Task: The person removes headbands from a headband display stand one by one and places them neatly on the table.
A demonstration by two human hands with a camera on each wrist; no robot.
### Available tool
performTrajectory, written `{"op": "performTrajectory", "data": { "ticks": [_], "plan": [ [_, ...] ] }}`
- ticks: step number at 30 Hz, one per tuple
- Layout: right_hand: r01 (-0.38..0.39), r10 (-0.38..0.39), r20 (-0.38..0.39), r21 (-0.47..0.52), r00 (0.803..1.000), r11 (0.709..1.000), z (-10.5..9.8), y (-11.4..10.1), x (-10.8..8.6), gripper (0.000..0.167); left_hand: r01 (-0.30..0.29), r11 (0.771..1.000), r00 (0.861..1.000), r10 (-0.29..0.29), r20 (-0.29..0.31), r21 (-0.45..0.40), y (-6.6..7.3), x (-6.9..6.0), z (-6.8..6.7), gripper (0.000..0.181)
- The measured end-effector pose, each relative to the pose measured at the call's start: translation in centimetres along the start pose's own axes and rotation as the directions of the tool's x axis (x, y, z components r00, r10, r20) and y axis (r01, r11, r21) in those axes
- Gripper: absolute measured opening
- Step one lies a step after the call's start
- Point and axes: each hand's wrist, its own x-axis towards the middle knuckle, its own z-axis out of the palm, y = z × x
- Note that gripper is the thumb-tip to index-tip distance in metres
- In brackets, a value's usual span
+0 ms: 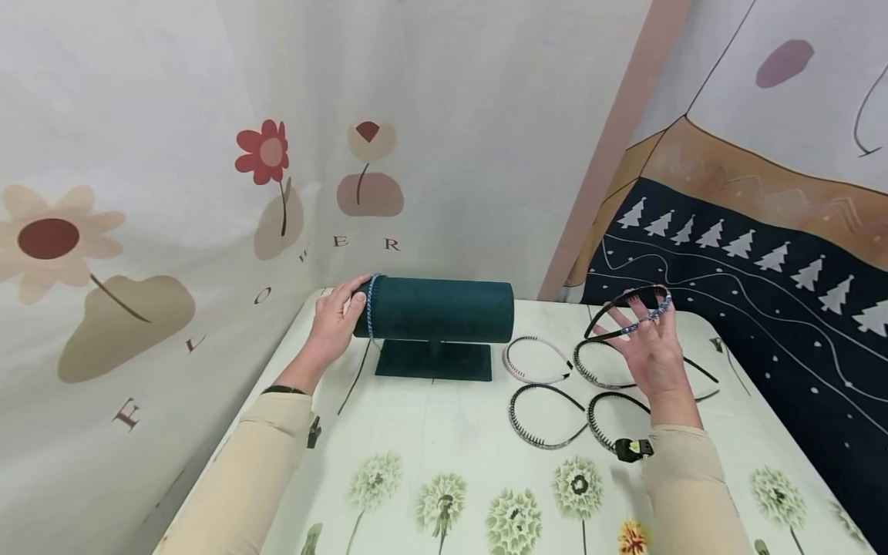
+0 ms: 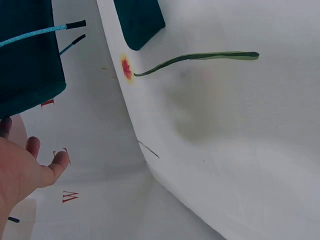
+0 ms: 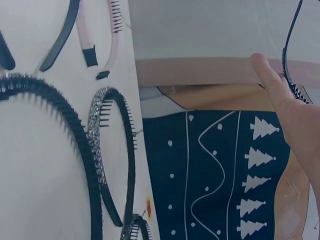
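A dark green velvet cylinder stand [image 1: 444, 311] stands towards the back of the table. Round its left end sits a light blue headband [image 1: 370, 308], whose black-tipped ends show in the left wrist view. My left hand [image 1: 331, 324] rests against that end, fingers on the velvet beside the headband. At the right, my right hand [image 1: 652, 354] holds a black headband with a blue patterned section [image 1: 650, 316] raised above the table, fingers spread along it. Below and beside it lie a pale pink headband [image 1: 509, 362] and several black toothed headbands [image 1: 515, 420].
The headbands lie on a white flower-print cloth [image 1: 416, 424] to the right of the stand. A black clip [image 1: 314, 432] sits at the table's left edge. Printed curtains [image 1: 451, 139] hang behind and at both sides.
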Motion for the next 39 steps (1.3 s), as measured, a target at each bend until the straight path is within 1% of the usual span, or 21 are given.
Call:
{"op": "performTrajectory", "data": {
  "ticks": [4, 6, 8, 10, 11, 13, 14, 15, 16, 18, 19, 21, 25, 26, 28, 30, 32, 34, 37, 38, 39],
  "plan": [
    [0.009, -0.009, -0.003, -0.020, 1.000, 1.000, -0.3, -0.3, -0.2, 0.076, 0.001, 1.000, 1.000, -0.001, 0.000, -0.004, -0.2, 0.0, 0.0, 0.055],
    [-0.004, 0.003, -0.006, -0.069, 1.000, 0.998, -0.4, -0.7, -0.3, 0.076, 0.001, 1.000, 1.000, -0.001, -0.001, -0.005, -0.2, 0.0, 0.1, 0.055],
    [-0.037, 0.037, -0.005, -0.146, 0.999, 0.989, -0.5, -1.2, -0.4, 0.077, 0.002, 1.000, 1.000, -0.002, -0.002, -0.004, -0.3, 0.0, 0.1, 0.055],
    [-0.081, 0.082, -0.006, -0.245, 0.997, 0.966, -0.7, -1.9, -0.6, 0.079, 0.001, 1.000, 1.000, -0.002, -0.002, -0.004, -0.4, 0.1, 0.1, 0.055],
    [-0.101, 0.105, -0.005, -0.307, 0.994, 0.946, -0.9, -2.3, -0.6, 0.081, 0.001, 1.000, 1.000, -0.001, -0.003, -0.005, -0.4, 0.1, 0.1, 0.055],
    [-0.141, 0.152, -0.011, -0.444, 0.988, 0.885, -1.3, -3.2, -0.9, 0.088, 0.000, 1.000, 1.000, 0.000, -0.002, -0.005, -0.4, 0.0, 0.1, 0.055],
    [-0.154, 0.171, -0.015, -0.516, 0.985, 0.843, -1.6, -3.6, -1.0, 0.092, -0.003, 1.000, 1.000, 0.003, -0.003, -0.006, -0.4, 0.0, 0.1, 0.055],
    [-0.160, 0.188, -0.015, -0.595, 0.982, 0.787, -1.9, -4.1, -1.1, 0.095, -0.004, 1.000, 1.000, 0.004, -0.003, -0.007, -0.4, 0.1, 0.2, 0.055],
    [-0.165, 0.204, -0.020, -0.670, 0.979, 0.724, -2.3, -4.6, -1.3, 0.100, -0.006, 1.000, 1.000, 0.006, -0.003, -0.008, -0.4, 0.0, 0.2, 0.055],
    [-0.157, 0.234, -0.022, -0.803, 0.972, 0.575, -3.2, -5.6, -1.6, 0.108, -0.009, 1.000, 1.000, 0.009, -0.003, -0.007, -0.4, 0.1, 0.1, 0.055],
    [-0.148, 0.249, -0.024, -0.859, 0.968, 0.491, -3.7, -6.0, -1.8, 0.111, -0.009, 1.000, 1.000, 0.009, -0.002, -0.007, -0.4, 0.1, 0.1, 0.055],
    [-0.104, 0.274, -0.006, -0.933, 0.962, 0.345, -4.5, -6.8, -2.3, 0.117, -0.010, 1.000, 1.000, 0.010, -0.002, -0.007, -0.3, 0.1, 0.1, 0.055],
    [0.057, 0.317, 0.081, -0.995, 0.945, 0.086, -6.2, -8.0, -3.5, 0.120, -0.011, 1.000, 1.000, 0.011, 0.003, -0.008, -0.3, 0.1, 0.0, 0.055],
    [0.108, 0.327, 0.111, -0.994, 0.938, 0.029, -6.6, -8.2, -3.8, 0.118, -0.011, 1.000, 1.000, 0.011, 0.003, -0.007, -0.3, 0.1, 0.0, 0.055],
    [0.188, 0.367, 0.136, -0.976, 0.920, -0.110, -7.4, -8.7, -4.4, 0.115, -0.009, 1.000, 1.000, 0.009, 0.003, -0.008, -0.3, 0.1, 0.0, 0.055],
    [0.246, 0.425, 0.131, -0.942, 0.896, -0.228, -8.1, -9.1, -5.1, 0.112, -0.009, 1.000, 1.000, 0.009, 0.003, -0.010, -0.4, 0.0, 0.0, 0.055],
    [0.297, 0.476, 0.119, -0.901, 0.871, -0.317, -8.7, -9.4, -5.7, 0.109, -0.012, 1.000, 1.000, 0.012, 0.003, -0.008, -0.3, 0.0, -0.1, 0.055],
    [0.330, 0.527, 0.090, -0.864, 0.845, -0.381, -9.1, -9.8, -6.2, 0.108, -0.017, 1.000, 1.000, 0.017, 0.006, -0.008, -0.3, -0.1, 0.0, 0.055],
    [0.362, 0.574, 0.051, -0.820, 0.817, -0.443, -9.7, -10.1, -6.9, 0.106, -0.021, 1.000, 1.000, 0.021, 0.007, -0.009, -0.1, -0.1, 0.0, 0.055],
    [0.367, 0.584, 0.037, -0.810, 0.811, -0.458, -10.0, -10.1, -7.1, 0.107, -0.021, 1.000, 1.000, 0.021, 0.006, -0.012, -0.1, -0.1, 0.0, 0.055],
    [0.370, 0.593, 0.026, -0.804, 0.805, -0.466, -10.2, -10.0, -7.4, 0.108, -0.023, 1.000, 1.000, 0.023, 0.005, -0.013, -0.1, -0.1, 0.0, 0.054]
  ]
}}
